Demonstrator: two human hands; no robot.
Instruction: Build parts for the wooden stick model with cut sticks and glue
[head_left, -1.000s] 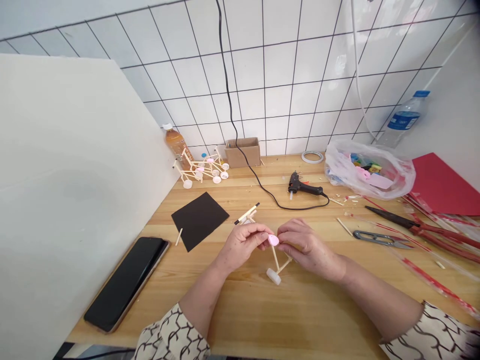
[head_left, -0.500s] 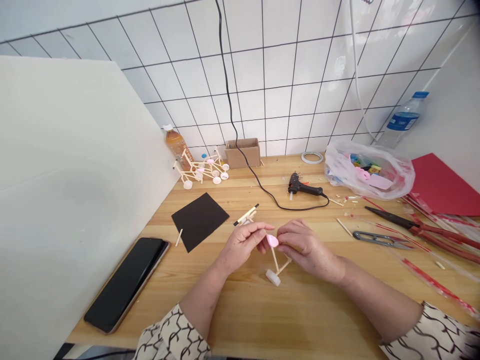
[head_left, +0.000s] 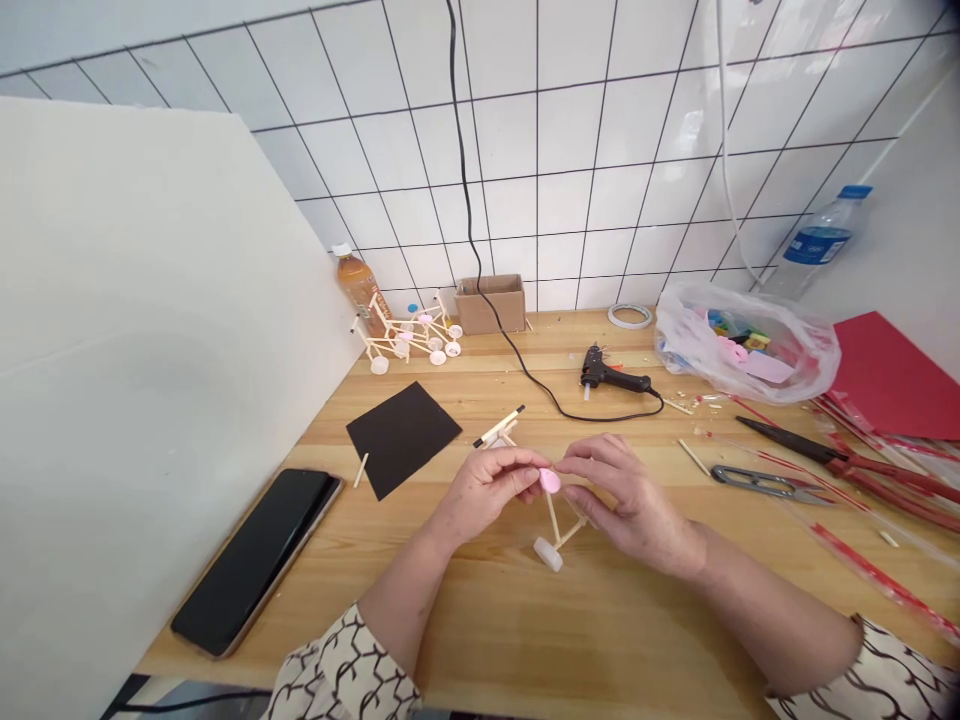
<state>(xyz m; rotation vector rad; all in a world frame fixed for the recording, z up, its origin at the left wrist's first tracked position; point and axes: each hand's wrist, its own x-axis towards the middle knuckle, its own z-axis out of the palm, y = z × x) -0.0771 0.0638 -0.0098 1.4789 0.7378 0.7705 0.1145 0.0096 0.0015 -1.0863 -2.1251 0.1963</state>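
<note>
A small model of pale sticks (head_left: 554, 520) stands on the wooden table, with a white round wheel (head_left: 548, 554) at its near end and a pink oval seat (head_left: 550, 481) on top. My left hand (head_left: 491, 490) pinches the model beside the seat, thumb and fingers together. To the right of the seat, my right hand (head_left: 626, 500) has its thumb and fingers apart, with fingertips close to the seat. The far end of the model, with a black-tipped stick bar (head_left: 499, 426), shows beyond my left hand; its middle is hidden by the fingers.
Finished-looking stick models (head_left: 405, 335) stand by an orange bottle (head_left: 360, 285). A black sheet (head_left: 405, 438) and phone (head_left: 255, 560) lie left. A glue gun (head_left: 611, 374), plastic bag (head_left: 750, 345), snips (head_left: 765, 483) and pliers (head_left: 840, 460) are right.
My right hand has loosened, its thumb and fingers spreading away from the pink seat. My left hand keeps its pinch. The view has shifted slightly.
</note>
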